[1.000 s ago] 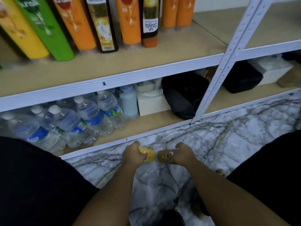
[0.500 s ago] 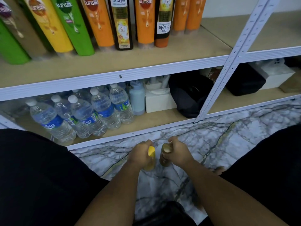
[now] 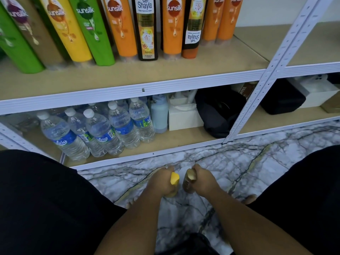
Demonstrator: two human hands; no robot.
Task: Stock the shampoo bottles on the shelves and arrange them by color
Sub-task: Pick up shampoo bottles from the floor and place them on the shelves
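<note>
Both hands are low at the centre, held just above a marble-patterned floor [image 3: 257,172]. The left hand [image 3: 160,184] is curling its fingers round a yellow shampoo bottle [image 3: 174,178], its cap end pointing away from the person. The right hand [image 3: 205,181] is gripping a gold-brown shampoo bottle [image 3: 189,178] the same way. The two bottles are sitting just beside each other, between the hands. Legs in black clothing are filling the frame at eight and four o'clock.

At twelve o'clock from the hands, the lower shelf [image 3: 184,142] is carrying a cluster of clear water bottles [image 3: 103,129] with blue labels towards eleven o'clock. To their right a pale blue flask [image 3: 159,115] is standing, then a white box [image 3: 184,117], then a black bag [image 3: 219,115]. A white perforated post [image 3: 261,83] is rising at one o'clock.

Above, the upper shelf [image 3: 165,70] is holding a row of tall shampoo bottles. Running from ten o'clock towards one o'clock, there are green and brown bottles, a yellow Sunsilk bottle [image 3: 68,30], a green Sunsilk bottle [image 3: 92,32], an orange Sunsilk bottle [image 3: 121,28], a black Safi Shayla bottle [image 3: 147,30], another orange one, an upside-down Safi Shayla bottle [image 3: 192,30], and more orange bottles.
</note>
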